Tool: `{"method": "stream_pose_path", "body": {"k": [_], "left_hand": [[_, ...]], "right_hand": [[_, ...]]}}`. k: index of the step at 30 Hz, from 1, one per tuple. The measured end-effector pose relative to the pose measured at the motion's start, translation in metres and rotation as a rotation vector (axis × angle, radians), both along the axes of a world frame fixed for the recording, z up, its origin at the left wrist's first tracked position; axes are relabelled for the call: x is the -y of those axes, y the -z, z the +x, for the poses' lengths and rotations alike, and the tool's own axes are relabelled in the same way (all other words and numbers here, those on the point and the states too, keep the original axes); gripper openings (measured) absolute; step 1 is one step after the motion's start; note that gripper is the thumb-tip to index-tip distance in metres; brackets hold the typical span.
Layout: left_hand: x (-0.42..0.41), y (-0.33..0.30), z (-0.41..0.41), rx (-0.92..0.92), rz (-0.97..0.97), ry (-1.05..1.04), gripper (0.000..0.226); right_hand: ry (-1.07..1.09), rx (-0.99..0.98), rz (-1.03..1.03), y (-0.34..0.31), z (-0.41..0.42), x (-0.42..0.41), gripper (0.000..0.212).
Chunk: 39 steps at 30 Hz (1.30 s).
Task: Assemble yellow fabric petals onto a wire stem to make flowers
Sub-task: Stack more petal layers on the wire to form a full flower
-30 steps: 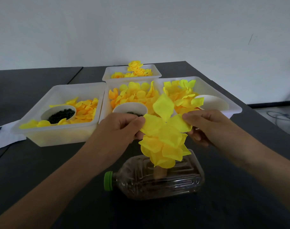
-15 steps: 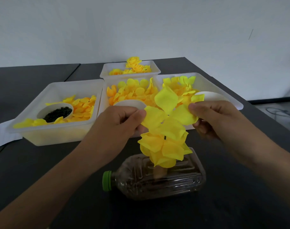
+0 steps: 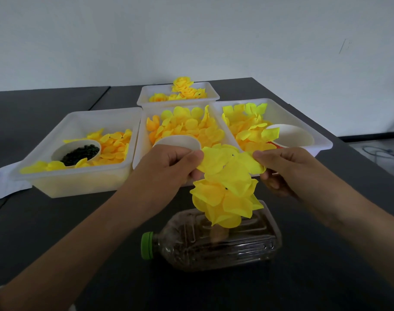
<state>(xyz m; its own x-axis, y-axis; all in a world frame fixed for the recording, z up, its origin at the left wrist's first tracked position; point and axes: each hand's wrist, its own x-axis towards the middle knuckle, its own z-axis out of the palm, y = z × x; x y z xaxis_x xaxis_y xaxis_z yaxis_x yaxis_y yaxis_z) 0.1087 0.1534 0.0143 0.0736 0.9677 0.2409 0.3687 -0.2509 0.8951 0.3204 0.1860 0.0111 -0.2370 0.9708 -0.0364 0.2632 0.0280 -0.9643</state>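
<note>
- Left hand (image 3: pixel 169 169) and right hand (image 3: pixel 288 169) each pinch an edge of a yellow petal layer (image 3: pixel 227 162), held above the lower flower (image 3: pixel 225 203), likely threading it onto a stem hidden from view.
- Next: press the layer down evenly, judging by the gap.
- A lying bottle (image 3: pixel 214 241) seems to anchor the stem.
- Trays (image 3: pixel 84 182) behind hold loose petals, plus a cup of dark beads (image 3: pixel 80 152).

**Trays behind, bottle in front**

A bottle (image 3: pixel 216 239) lies on its side on the table (image 3: pixel 326 277), cap to the left. Above it stands the flower (image 3: pixel 225 189), held between the left hand (image 3: pixel 169 167) and right hand (image 3: pixel 285 167). Behind sit three trays of petals side by side, a fourth tray (image 3: pixel 178 93) behind those.
</note>
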Motion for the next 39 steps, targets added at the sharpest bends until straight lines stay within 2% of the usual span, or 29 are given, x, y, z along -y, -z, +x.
{"method": "stream_pose_path", "body": {"k": [9, 15, 20, 26, 33, 39], "left_hand": [[-0.005, 0.009, -0.001, -0.021, -0.026, 0.024, 0.046], [-0.007, 0.016, -0.007, -0.041, -0.063, -0.001, 0.044], [0.001, 0.016, -0.010, -0.058, -0.041, 0.005, 0.045], [0.003, 0.020, -0.017, -0.222, -0.003, 0.011, 0.046], [0.006, 0.035, -0.020, -0.354, -0.002, -0.003, 0.043], [0.003, 0.054, -0.020, -0.446, -0.018, -0.012, 0.042]], "right_hand": [[-0.019, 0.044, -0.004, 0.002, -0.005, -0.004, 0.045], [-0.018, -0.038, 0.039, -0.004, -0.005, -0.004, 0.046], [-0.020, 0.037, 0.042, -0.002, 0.000, -0.001, 0.051], [-0.057, 0.121, 0.024, 0.011, 0.004, 0.005, 0.049], [-0.081, 0.246, 0.180, 0.034, 0.007, 0.004, 0.044], [-0.052, 0.254, 0.212, 0.053, 0.003, 0.009, 0.040]]}}
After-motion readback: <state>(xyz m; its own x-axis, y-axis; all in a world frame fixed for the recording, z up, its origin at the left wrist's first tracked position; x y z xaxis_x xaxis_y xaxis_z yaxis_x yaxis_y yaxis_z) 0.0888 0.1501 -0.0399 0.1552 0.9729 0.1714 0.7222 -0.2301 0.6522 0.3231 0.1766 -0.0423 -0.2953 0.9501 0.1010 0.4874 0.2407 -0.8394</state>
